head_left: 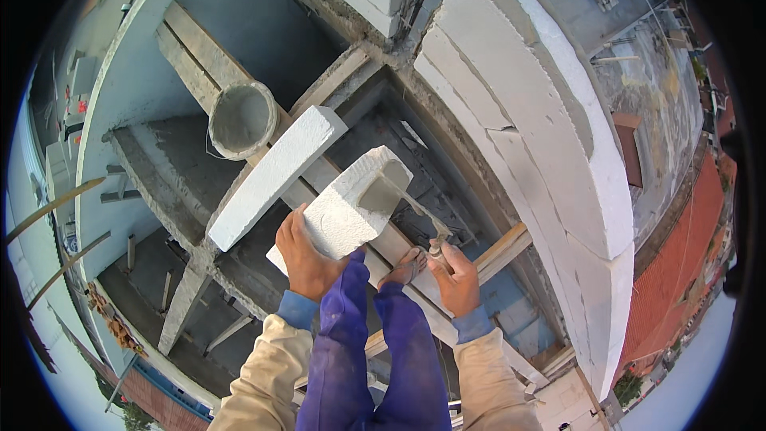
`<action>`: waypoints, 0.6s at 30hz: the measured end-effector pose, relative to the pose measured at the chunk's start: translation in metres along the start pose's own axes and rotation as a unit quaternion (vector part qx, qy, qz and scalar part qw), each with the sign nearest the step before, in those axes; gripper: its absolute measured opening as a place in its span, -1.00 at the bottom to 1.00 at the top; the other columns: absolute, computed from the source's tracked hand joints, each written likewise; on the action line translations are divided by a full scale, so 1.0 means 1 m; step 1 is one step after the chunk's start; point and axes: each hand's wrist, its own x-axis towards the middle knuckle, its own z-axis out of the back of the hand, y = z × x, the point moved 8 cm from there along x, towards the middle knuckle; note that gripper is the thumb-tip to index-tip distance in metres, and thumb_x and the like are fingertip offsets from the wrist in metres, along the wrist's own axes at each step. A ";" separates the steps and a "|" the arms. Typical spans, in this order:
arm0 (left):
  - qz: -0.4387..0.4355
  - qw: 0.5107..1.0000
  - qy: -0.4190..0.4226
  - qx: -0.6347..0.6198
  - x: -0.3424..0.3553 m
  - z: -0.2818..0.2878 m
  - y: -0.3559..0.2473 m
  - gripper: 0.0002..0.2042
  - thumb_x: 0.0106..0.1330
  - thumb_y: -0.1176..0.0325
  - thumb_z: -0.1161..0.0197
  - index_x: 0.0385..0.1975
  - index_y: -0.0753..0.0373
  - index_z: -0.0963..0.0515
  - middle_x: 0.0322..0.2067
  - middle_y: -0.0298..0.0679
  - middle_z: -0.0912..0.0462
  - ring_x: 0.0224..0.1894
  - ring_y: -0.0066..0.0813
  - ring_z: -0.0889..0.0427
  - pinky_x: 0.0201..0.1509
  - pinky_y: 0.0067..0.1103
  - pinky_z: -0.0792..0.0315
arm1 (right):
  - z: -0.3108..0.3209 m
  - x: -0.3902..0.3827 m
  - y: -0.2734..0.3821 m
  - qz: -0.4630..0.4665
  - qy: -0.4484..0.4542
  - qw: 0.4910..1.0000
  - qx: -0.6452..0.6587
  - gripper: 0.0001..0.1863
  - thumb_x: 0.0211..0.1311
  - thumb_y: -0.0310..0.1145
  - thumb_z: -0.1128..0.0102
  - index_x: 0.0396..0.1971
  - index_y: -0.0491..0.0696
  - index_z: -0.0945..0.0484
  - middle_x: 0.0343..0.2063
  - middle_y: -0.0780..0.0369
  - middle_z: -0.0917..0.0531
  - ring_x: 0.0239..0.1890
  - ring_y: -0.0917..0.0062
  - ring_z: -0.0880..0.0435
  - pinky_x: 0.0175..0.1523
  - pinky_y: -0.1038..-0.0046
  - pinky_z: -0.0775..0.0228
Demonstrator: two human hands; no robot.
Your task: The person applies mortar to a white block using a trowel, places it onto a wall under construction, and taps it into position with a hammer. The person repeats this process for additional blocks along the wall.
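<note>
My left hand [307, 259] grips the lower left side of a white aerated concrete block [335, 215], which is tilted above the planks. In my right hand [456, 281] is the handle of a trowel [420, 209], its blade lying against the block's right end face. Grey mortar appears to cover part of that face, though blade and mortar are hard to tell apart. Beyond my left hand, a second, longer white block [275, 175] rests across the planks. A round bucket [270, 116] with grey mortar inside stands farther along them.
Narrow wooden planks [187, 52] span deep openings between concrete beams [152, 179]; my foot [405, 266] is on them. At the right rises a white block wall [511, 112] with a grey mortar strip along its top. Red roofing [674, 247] lies beyond and below.
</note>
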 end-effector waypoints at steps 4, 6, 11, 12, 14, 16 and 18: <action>-0.015 1.000 0.019 0.014 -0.005 0.002 0.000 0.10 -0.26 0.08 -0.69 0.37 0.32 -0.25 0.21 0.08 -0.42 0.28 0.12 -0.38 0.41 -0.11 -0.21 | -0.001 0.052 -0.037 -0.111 -0.020 0.994 -0.009 -0.53 0.36 -0.37 -0.37 0.15 -0.36 -0.58 -0.05 -0.08 -0.74 -0.04 0.22 -0.77 0.06 0.35 -0.57; -0.029 0.999 0.020 0.013 -0.004 0.002 -0.004 0.08 -0.26 0.15 -0.67 0.37 0.33 -0.24 0.22 0.09 -0.42 0.29 0.13 -0.39 0.41 -0.12 -0.21 | -0.011 0.067 -0.052 -0.145 -0.024 0.989 -0.004 -0.52 0.37 -0.37 -0.37 0.17 -0.35 -0.57 -0.03 -0.09 -0.73 -0.01 0.18 -0.76 0.10 0.32 -0.56; 0.003 1.000 0.000 0.028 0.003 -0.006 -0.010 0.08 -0.27 0.17 -0.68 0.38 0.29 -0.26 0.19 0.02 -0.45 0.27 0.07 -0.39 0.39 -0.10 -0.20 | -0.050 0.049 -0.025 -0.067 -0.060 0.995 -0.042 -0.54 0.33 -0.35 -0.39 0.12 -0.32 -0.60 -0.06 -0.10 -0.71 0.02 0.03 -0.72 0.12 0.22 -0.55; 0.008 1.000 -0.004 0.024 0.003 -0.008 -0.010 0.07 -0.27 0.19 -0.68 0.38 0.29 -0.26 0.19 0.02 -0.45 0.27 0.07 -0.39 0.39 -0.10 -0.20 | -0.054 0.035 -0.006 -0.024 -0.059 0.991 -0.121 -0.55 0.32 -0.35 -0.40 0.10 -0.31 -0.61 -0.09 -0.10 -0.71 0.00 -0.02 -0.70 0.11 0.20 -0.55; 0.013 0.999 -0.007 0.035 0.004 -0.009 -0.008 0.07 -0.28 0.21 -0.67 0.38 0.29 -0.26 0.20 0.01 -0.44 0.27 0.07 -0.40 0.39 -0.10 -0.20 | -0.050 -0.002 0.031 0.018 -0.055 0.982 -0.177 -0.58 0.30 -0.41 -0.41 0.09 -0.30 -0.63 -0.13 -0.07 -0.71 -0.05 0.01 -0.72 0.04 0.21 -0.57; 0.016 0.999 0.005 0.040 0.003 -0.011 -0.004 0.08 -0.26 0.17 -0.68 0.38 0.29 -0.25 0.21 0.03 -0.43 0.28 0.08 -0.39 0.40 -0.11 -0.19 | -0.032 -0.041 0.060 -0.004 -0.026 0.986 -0.165 -0.59 0.31 -0.40 -0.39 0.08 -0.31 -0.63 -0.17 -0.04 -0.72 -0.12 0.04 -0.74 -0.04 0.21 -0.58; 0.029 0.998 0.025 0.044 0.001 -0.012 0.005 0.11 -0.22 0.06 -0.71 0.40 0.30 -0.23 0.23 0.06 -0.42 0.31 0.11 -0.36 0.42 -0.11 -0.18 | -0.010 -0.057 0.076 -0.028 0.002 0.989 -0.148 -0.59 0.32 -0.38 -0.37 0.07 -0.32 -0.63 -0.20 -0.03 -0.72 -0.16 0.05 -0.74 -0.08 0.22 -0.59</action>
